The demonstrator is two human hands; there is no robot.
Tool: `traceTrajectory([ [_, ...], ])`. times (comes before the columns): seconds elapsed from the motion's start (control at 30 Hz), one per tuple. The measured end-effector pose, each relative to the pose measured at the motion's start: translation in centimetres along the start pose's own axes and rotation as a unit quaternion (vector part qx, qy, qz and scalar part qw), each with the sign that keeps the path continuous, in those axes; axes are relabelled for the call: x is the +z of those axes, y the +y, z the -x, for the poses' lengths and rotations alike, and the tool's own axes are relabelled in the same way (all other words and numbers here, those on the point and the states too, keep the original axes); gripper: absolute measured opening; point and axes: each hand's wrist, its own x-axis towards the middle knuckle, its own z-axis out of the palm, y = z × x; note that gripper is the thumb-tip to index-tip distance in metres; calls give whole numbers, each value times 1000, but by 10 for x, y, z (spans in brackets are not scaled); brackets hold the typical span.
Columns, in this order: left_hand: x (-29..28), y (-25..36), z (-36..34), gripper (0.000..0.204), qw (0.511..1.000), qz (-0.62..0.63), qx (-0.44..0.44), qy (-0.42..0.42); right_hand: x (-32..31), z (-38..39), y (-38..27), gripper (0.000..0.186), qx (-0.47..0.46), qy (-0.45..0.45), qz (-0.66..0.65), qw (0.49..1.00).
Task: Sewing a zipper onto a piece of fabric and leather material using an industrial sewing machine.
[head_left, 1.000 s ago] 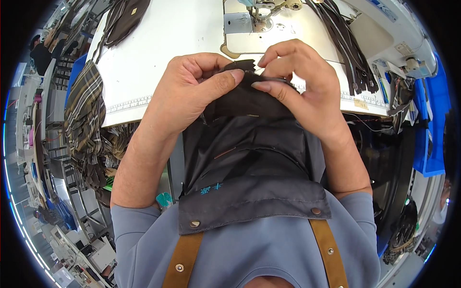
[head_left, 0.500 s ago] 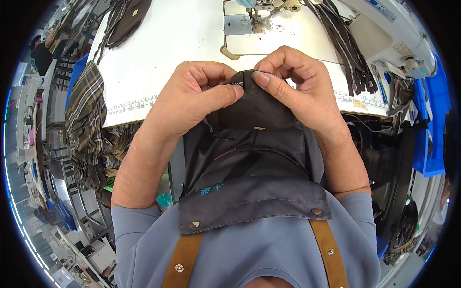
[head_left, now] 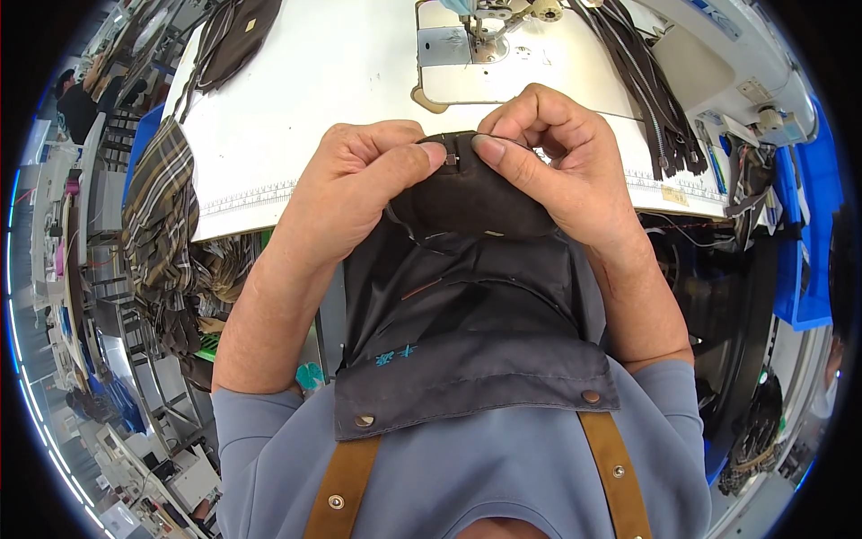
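Observation:
A dark brown fabric piece (head_left: 485, 193) hangs between my two hands, over the front edge of the white sewing table. Near its top edge a small metal zipper slider (head_left: 452, 160) shows beside my left thumb. My left hand (head_left: 368, 171) pinches the cloth's upper left edge, thumb on the near face. With thumb and curled fingers, my right hand (head_left: 552, 157) grips the upper right edge. The fingers behind the cloth are partly hidden. A small pale yellow tag (head_left: 493, 234) shows at the piece's lower edge.
The sewing machine's needle area (head_left: 485, 40) lies beyond my hands on the white table (head_left: 305, 99). Dark zippers (head_left: 642, 90) lie at the right, a brown zippered piece (head_left: 238, 40) at the far left. Plaid cloth (head_left: 162, 189) hangs off the left edge; a blue bin (head_left: 804, 269) stands right.
My left hand has shifted slightly left and its thumb has drawn back, uncovering more of the metal slider. My right hand keeps nearly the same place and grip.

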Motion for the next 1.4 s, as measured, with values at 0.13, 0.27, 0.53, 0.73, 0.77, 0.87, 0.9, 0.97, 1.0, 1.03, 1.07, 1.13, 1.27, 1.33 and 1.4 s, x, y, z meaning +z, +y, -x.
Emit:
traceTrajectory([
  [0.13,1,-1,2,23,996,-79,13,36,-2,0,-1,13,10,-9,23,1000],
  [0.27,4,1,2,27,986,-149,67,36,-1,0,-1,13,16,-14,15,1000],
  [0.53,7,-1,1,24,989,-122,71,36,1,0,-2,14,16,-6,-15,1000],
  [0.73,8,-4,-1,22,994,-89,56,41,-1,-2,-1,14,26,-22,-20,999],
  [0.77,8,-3,0,21,993,-106,28,40,-1,-1,-1,14,25,-24,-21,999],
  [0.87,8,-4,1,20,984,-163,67,34,-1,-1,-1,14,39,-25,-23,999],
  [0.9,8,-4,1,20,984,-163,67,35,-1,-2,-2,14,49,-33,-22,998],
  [0.97,6,-3,0,19,985,-170,28,32,2,-3,-3,15,58,-41,-22,997],
  [1.0,7,-3,0,19,985,-165,29,28,4,-3,-3,15,40,-17,-50,998],
  [1.03,8,-3,1,19,986,-161,34,29,6,-4,-3,17,18,-3,-66,998],
  [1.07,8,-4,1,20,987,-156,39,29,3,-5,-4,17,23,7,-78,997],
  [1.13,7,-2,2,14,986,-167,21,10,-1,-8,-6,19,8,-73,26,997],
  [1.27,3,0,2,9,977,-207,33,-40,-4,-8,-7,19,23,-84,26,996],
  [1.33,3,1,1,9,978,-201,16,-44,-6,-6,-8,21,60,-100,44,992],
  [1.4,4,0,2,9,980,-191,6,-53,-7,-5,-9,22,80,-88,27,993],
])
